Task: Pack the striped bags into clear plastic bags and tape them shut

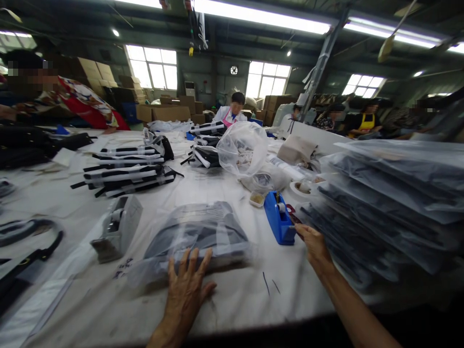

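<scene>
My left hand (188,285) lies flat with fingers spread on the near edge of a dark bag in a clear plastic bag (203,232). My right hand (314,244) is pinched at the cutter end of a blue tape dispenser (279,220), apparently on the tape's end; the clear tape itself is hard to see. A grey tape dispenser (118,227) stands left of the wrapped bag. Beside the blue dispenser sit a small clear dish (256,199) and a dark red-handled tool partly hidden behind it.
Plastic-wrapped dark goods (384,198) are stacked high at the right. Black-and-white strapped bundles (130,169) lie at the back left, near a large translucent plastic bag (242,147). A dark strap (47,241) lies far left. Across the table a person (232,113) works.
</scene>
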Demonstrator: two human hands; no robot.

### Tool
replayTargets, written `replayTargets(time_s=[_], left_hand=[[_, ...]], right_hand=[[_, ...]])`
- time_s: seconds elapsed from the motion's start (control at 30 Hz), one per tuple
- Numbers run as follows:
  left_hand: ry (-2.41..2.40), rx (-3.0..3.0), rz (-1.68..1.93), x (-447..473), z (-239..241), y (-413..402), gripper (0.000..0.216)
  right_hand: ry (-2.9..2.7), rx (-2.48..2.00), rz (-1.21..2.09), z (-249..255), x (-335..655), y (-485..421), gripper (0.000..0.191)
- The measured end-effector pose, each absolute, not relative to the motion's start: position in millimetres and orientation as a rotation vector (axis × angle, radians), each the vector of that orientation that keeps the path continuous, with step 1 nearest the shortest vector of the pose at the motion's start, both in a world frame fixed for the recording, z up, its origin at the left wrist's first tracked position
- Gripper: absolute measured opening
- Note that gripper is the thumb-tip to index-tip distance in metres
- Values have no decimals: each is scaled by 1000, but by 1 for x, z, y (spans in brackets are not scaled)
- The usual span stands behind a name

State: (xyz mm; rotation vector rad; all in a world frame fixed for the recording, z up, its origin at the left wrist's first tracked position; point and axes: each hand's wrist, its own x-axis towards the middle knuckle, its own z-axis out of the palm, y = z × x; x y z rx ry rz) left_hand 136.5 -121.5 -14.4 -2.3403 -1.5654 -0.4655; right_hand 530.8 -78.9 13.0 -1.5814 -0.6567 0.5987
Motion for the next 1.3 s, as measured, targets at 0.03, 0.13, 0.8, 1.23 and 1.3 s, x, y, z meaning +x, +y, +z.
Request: replayTargets(time_s=[0.03,0.13,0.8,1.23,1.3], left_hand=[[-1563,-2339,-471,137,-14,-122,69],[-1566,-2329,-482,138,-13,-122,69],[-1562,-2318,-501,138,-12,-123,68],[-1587,-2337,-510,139,-13,-124,64],[-1587,-2342,-517,139,-12,-123,63]], right_hand=[[-635,-1580,610,12,529,-82,41],[-579,-1593,669,3,525,-92,41],[-661,-1677,581,33,531,-46,42],[-562,-1463,560,-1,528,-97,51],[-553,-1487,591,-5,530,-93,52]])
